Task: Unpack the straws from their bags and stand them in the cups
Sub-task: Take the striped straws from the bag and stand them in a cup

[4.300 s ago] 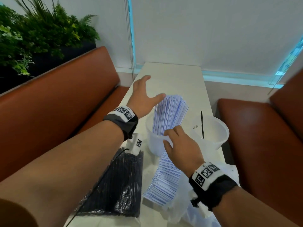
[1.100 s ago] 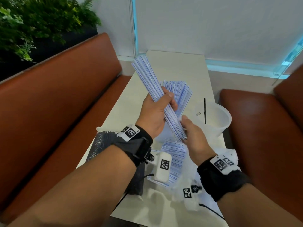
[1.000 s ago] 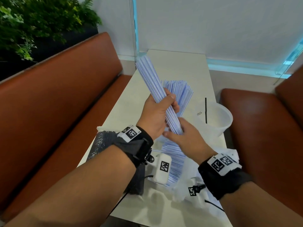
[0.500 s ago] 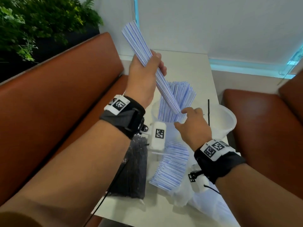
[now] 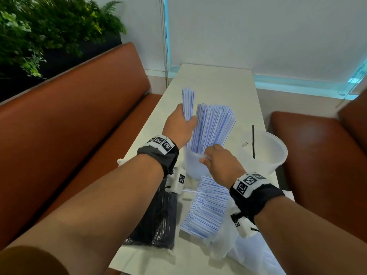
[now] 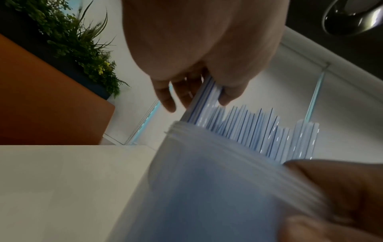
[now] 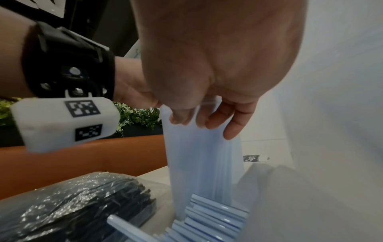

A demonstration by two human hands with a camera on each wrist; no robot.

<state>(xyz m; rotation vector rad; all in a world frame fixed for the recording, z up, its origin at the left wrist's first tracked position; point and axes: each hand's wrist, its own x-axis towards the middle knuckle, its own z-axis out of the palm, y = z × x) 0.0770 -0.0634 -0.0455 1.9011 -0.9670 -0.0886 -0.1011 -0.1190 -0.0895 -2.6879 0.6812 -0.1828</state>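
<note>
Held bundle (image 5: pixel 188 104): blue-striped straws, upright, lower ends inside the near cup; the left hand (image 5: pixel 179 127) is wrapped around it, thumb on one side and fingers on the other.
Standing straws (image 5: pixel 213 128): a fan of the same straws, just right of the left hand, already in the near cup and leaning right.
Near cup (image 5: pixel 191 164): translucent, between the two hands; the right hand (image 5: pixel 220 162) pinches its near rim, thumb outside, fingers curled over the edge.
Far cup (image 5: pixel 272 155): translucent, right of the right hand, holding one black straw (image 5: pixel 253 141) upright.
Loose pile (image 5: pixel 206 207): striped straws lying flat on the tabletop (image 5: pixel 214 84), under the right wrist, partly on a clear bag (image 5: pixel 228 243).
Black pack (image 5: pixel 156 221): bagged black straws, unopened, lying under the left forearm.
Surroundings: brown benches (image 5: pixel 79 108) on both sides; a plant (image 5: pixel 49 28) beyond the left one.
</note>
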